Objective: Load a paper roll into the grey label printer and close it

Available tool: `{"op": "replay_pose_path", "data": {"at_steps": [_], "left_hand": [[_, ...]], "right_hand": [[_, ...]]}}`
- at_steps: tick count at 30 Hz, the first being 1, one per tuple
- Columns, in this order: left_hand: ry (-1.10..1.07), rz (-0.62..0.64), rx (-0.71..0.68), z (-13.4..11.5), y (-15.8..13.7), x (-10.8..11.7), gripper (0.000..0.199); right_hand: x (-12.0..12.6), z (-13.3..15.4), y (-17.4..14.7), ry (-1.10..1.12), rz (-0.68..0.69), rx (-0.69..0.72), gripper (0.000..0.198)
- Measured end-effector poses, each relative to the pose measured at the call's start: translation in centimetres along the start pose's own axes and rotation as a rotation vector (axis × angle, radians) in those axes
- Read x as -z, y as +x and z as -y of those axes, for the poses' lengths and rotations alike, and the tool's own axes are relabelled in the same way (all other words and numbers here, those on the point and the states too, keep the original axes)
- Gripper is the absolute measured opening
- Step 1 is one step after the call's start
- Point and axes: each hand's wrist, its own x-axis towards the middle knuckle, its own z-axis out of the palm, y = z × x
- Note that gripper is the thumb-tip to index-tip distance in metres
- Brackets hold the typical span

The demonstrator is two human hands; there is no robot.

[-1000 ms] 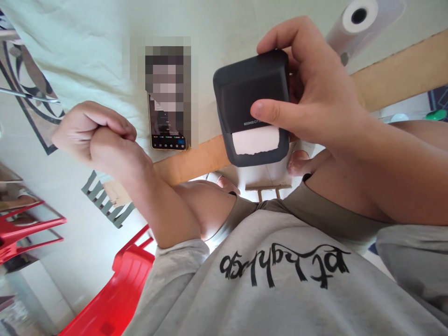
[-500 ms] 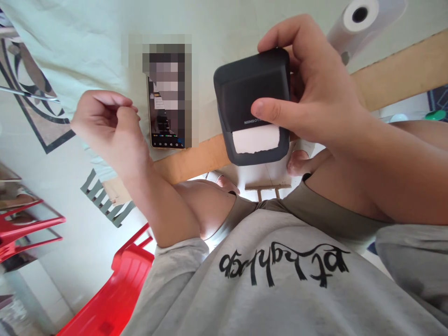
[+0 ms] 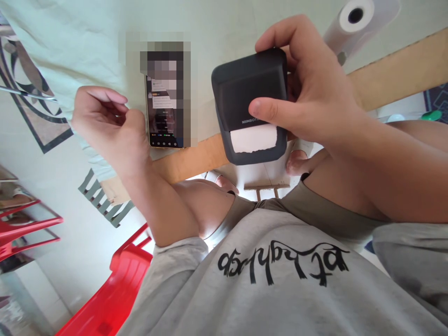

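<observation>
My right hand (image 3: 308,84) grips a black NIIMBOT label printer (image 3: 241,100), thumb across its front and fingers around the top and side. The printer is raised and slightly tilted, with a torn-edged strip of white paper (image 3: 254,139) showing on its lower face. To the left, my left hand (image 3: 108,116) hovers beside a smartphone (image 3: 163,121) lying on the pale green cloth. Its fingers are loosely curled in toward the thumb, and nothing shows between them. Lit text appears on the phone screen; its upper right part is blurred out.
A clear plastic roll with a dark core (image 3: 355,16) lies at the upper right on the pale green tablecloth (image 3: 224,23). A tan wooden table edge (image 3: 196,158) runs in front of my lap. A red plastic chair (image 3: 119,280) stands at lower left.
My left thumb and fingertips have parted a little from their tighter pinch. The text on the phone screen has shifted. My right hand keeps its grip on the label printer.
</observation>
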Motion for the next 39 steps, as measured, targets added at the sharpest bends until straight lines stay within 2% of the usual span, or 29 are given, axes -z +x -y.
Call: {"op": "replay_pose_path", "data": {"at_steps": [3,8,13,20,35,37,39], "left_hand": [[-0.022,-0.05,-0.058,-0.5,-0.2,0.2,0.021],[-0.054,-0.033,-0.06,-1.4,-0.6,0.4,0.018],[-0.1,-0.029,-0.023,-1.4,-0.7,0.4,0.022],[-0.114,0.056,0.113,-0.9,-1.1,0.2,0.03],[-0.038,0.111,0.178,-0.5,-0.7,0.3,0.039],[-0.047,0.108,0.187,-0.7,-0.7,0.2,0.038],[-0.071,0.088,0.196,-1.2,-0.8,0.0,0.026]], "right_hand": [[-0.1,0.1,0.0,-0.005,0.007,-0.011,0.063],[-0.1,0.1,-0.1,-0.019,0.006,0.001,0.063],[-0.1,0.0,-0.1,-0.015,0.009,-0.002,0.062],[-0.2,-0.1,-0.1,0.004,0.01,0.015,0.061],[-0.2,-0.1,-0.1,-0.004,0.002,0.005,0.061],[-0.2,-0.1,-0.1,-0.001,-0.001,0.005,0.06],[-0.2,-0.1,-0.1,-0.003,-0.002,0.002,0.06]]}}
